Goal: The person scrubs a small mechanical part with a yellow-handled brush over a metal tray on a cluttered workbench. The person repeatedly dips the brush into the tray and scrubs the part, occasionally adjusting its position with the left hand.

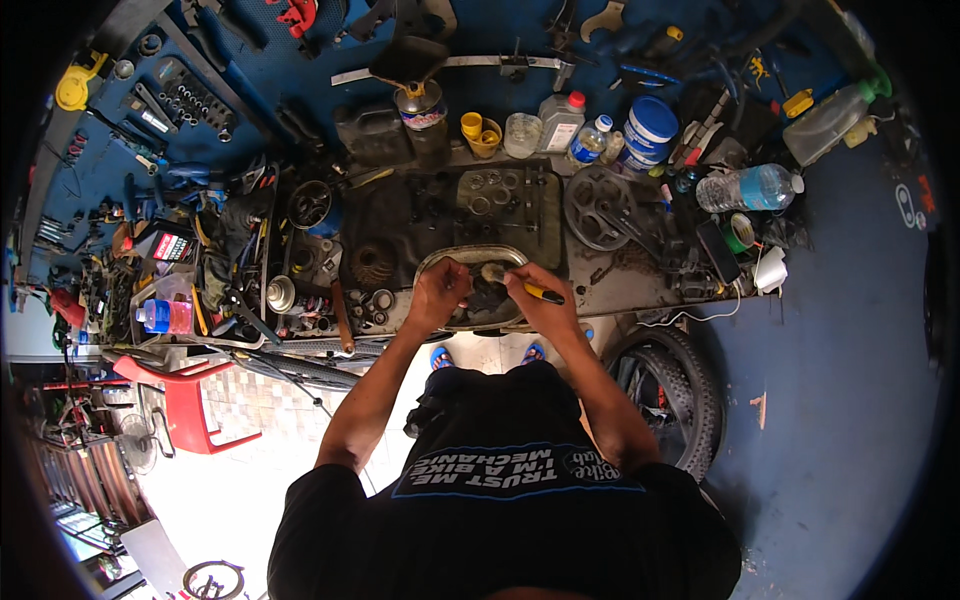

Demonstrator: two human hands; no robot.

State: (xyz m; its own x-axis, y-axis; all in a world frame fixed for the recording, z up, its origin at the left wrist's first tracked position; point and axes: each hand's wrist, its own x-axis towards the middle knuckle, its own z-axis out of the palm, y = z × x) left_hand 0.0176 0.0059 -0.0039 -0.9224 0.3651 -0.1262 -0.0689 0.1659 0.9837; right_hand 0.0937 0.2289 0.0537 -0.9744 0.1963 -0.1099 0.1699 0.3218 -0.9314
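Observation:
Both my hands work over a shallow metal pan [436, 259] at the front edge of a cluttered workbench. My left hand [438, 290] is closed on a small dark greasy part held above the pan. My right hand [535, 292] grips a brush with a yellow handle [545, 293], its bristle end [493, 272] against the part. The part itself is too small and dark to make out.
The dark work mat [400, 215] holds cogs and rings, with a chainring [598, 205] to the right and a sprocket cluster [373, 265] to the left. Bottles, jars and a blue-lidded tub [651, 125] line the back. A tyre [675, 385] leans below right; a red chair [185, 395] stands left.

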